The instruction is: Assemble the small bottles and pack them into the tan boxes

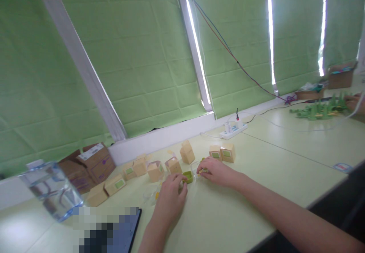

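Observation:
My left hand rests on the pale table, fingers curled beside a small green round object and touching it. My right hand lies just right of that object, fingertips pinched on a small yellowish piece I cannot make out, next to a clear plastic cup-like part. Several small tan cardboard boxes with green labels stand in a loose row behind both hands; two more tan boxes sit behind my right hand. A clear plastic piece lies left of my left hand.
A clear water container stands at the left, brown cartons behind it. A dark tablet lies near the front edge. A white power strip sits by the window sill. Another person's hand and green items are far right.

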Demonstrator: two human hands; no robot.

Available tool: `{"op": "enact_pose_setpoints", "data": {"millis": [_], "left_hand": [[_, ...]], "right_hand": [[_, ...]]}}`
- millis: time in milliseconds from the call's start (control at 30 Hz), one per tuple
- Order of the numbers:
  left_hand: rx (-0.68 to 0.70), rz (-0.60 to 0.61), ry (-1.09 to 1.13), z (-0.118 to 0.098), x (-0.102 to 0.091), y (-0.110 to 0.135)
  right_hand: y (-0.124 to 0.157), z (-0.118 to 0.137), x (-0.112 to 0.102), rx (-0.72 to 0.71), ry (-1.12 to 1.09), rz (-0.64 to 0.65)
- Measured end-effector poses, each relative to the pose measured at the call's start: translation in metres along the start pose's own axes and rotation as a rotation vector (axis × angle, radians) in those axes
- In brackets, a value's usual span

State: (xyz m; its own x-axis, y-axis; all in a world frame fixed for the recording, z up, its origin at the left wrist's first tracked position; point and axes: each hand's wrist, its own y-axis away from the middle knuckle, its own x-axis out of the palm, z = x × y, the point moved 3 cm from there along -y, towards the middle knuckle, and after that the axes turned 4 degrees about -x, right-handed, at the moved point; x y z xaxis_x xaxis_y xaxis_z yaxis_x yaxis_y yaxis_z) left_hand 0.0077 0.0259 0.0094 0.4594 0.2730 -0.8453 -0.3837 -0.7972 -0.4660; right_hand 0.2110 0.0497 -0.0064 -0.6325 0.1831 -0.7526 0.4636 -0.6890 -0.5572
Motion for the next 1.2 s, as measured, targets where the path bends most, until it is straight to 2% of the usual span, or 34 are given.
{"op": "enact_pose_setpoints", "data": {"millis": [267,533,867,1000,1200], "left_hand": [[-0.067,0.007,-0.148,0.006,0.002,0.0],[-0.012,0.043,-0.254,-0.001,0.007,0.004],[0.018,0.043,-0.08,-0.003,0.003,0.0],[0.024,-0.007,0.005,-0.007,-0.001,-0.003],[0.117,-0.135,0.11,-0.01,-0.005,-0.004]], "right_hand": [[-0.001,0.002,-0.003,0.013,-0.017,-0.023],[-0.001,0.002,-0.004,-0.001,-0.053,-0.063],[0.0,0.007,-0.012,-0.009,-0.137,-0.207],[0.0,0.011,-0.016,-0.045,-0.175,-0.259],[0.0,0.02,-0.022,-0.126,-0.267,-0.332]]}}
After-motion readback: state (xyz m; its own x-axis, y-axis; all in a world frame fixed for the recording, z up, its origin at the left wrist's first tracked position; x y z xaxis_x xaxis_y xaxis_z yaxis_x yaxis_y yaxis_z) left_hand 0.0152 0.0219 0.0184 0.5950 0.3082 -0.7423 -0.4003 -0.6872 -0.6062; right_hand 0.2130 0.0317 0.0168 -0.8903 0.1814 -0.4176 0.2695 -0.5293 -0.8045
